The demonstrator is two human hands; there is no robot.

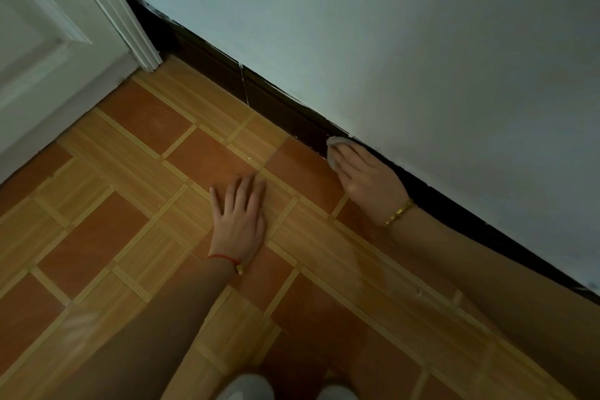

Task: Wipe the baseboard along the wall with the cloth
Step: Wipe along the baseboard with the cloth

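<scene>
A dark brown baseboard (276,101) runs diagonally along the foot of the pale wall, from the door frame at upper left to the right edge. My right hand (367,175) presses a small light grey cloth (336,148) flat against the baseboard; most of the cloth is hidden under my fingers. My left hand (238,216) lies flat on the tiled floor with fingers spread, holding nothing, well left of the cloth.
A white door and its frame (130,29) stand at the upper left, where the baseboard ends. The floor (136,146) is orange and wood-pattern tile. Two pale shapes (246,388) show at the bottom edge, too cropped to tell what they are.
</scene>
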